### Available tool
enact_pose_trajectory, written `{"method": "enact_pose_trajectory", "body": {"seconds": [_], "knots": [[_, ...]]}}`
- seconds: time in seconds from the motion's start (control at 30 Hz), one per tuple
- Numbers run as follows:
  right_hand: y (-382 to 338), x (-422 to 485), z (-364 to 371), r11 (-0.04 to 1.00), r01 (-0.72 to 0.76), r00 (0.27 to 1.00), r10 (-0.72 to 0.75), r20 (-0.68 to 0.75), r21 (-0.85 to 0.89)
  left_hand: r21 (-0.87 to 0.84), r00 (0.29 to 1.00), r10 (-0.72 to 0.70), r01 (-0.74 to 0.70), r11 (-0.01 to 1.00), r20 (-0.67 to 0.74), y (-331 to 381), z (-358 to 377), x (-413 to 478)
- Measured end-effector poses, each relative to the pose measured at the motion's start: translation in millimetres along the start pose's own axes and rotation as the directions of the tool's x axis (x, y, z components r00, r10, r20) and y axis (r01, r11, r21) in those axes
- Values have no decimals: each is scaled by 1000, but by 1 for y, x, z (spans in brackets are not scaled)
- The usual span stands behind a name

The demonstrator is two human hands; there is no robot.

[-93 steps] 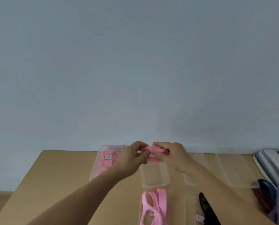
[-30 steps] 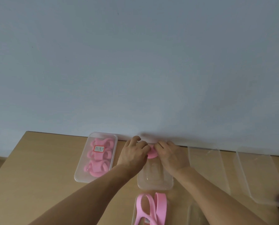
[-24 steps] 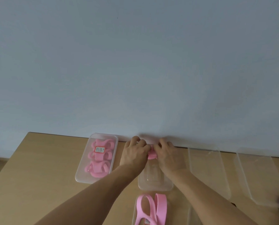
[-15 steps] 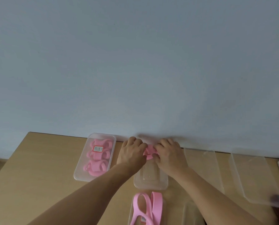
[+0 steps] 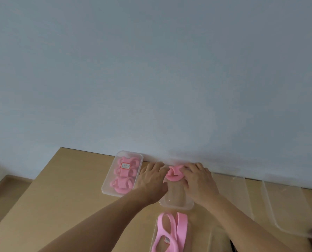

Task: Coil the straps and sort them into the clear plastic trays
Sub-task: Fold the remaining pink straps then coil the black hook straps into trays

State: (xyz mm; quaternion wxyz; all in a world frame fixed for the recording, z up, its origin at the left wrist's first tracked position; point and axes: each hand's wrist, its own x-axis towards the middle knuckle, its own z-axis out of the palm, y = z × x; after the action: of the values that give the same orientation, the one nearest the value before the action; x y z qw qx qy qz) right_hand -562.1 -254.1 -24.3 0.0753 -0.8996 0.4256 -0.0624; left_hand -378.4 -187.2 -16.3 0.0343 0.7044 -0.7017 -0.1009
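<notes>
A coiled pink strap [image 5: 175,173] sits at the far end of the middle clear tray [image 5: 177,201]. My left hand [image 5: 152,178] holds the coil's left side with curled fingertips. On the coil's right side, my right hand [image 5: 198,179] pinches it between thumb and fingers. How firmly the coil rests on the tray floor is hidden by my fingers. The left clear tray [image 5: 105,188] holds several coiled pink straps [image 5: 123,176] with a small label.
A near tray holds loose pink straps [image 5: 171,231] by my forearms. Two empty clear trays [image 5: 231,195] [image 5: 286,208] lie to the right on the wooden table [image 5: 69,188]. The wall runs right behind the trays. A dark object [image 5: 232,247] peeks in at the bottom right.
Both hands carried the pink coil forward and down from mid-air into the far end of the middle tray. Over the last half second they parted a little, baring more of the coil.
</notes>
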Motion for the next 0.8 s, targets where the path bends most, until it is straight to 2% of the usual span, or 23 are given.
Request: {"method": "enact_pose_trajectory", "body": {"seconds": [0.17,0.37,0.47,0.57,0.8], "knots": [[-29,-28,-21,998,22,998,-19,-64,51,-16,998,31,-30,999,62,1,-15,-24],[-81,-90,-15,983,-34,981,66,-182,178,-106,989,76,-63,992,127,-11,-17,-85],[-107,-122,-1,961,-166,982,181,-51,223,-146,978,110,-84,986,179,-19,-10,-117],[-119,-146,12,959,-262,956,243,163,108,-178,962,119,-76,981,245,-23,-4,-143],[-132,-165,46,988,-153,948,147,283,0,-228,945,116,-46,973,307,-26,-5,-177]]}}
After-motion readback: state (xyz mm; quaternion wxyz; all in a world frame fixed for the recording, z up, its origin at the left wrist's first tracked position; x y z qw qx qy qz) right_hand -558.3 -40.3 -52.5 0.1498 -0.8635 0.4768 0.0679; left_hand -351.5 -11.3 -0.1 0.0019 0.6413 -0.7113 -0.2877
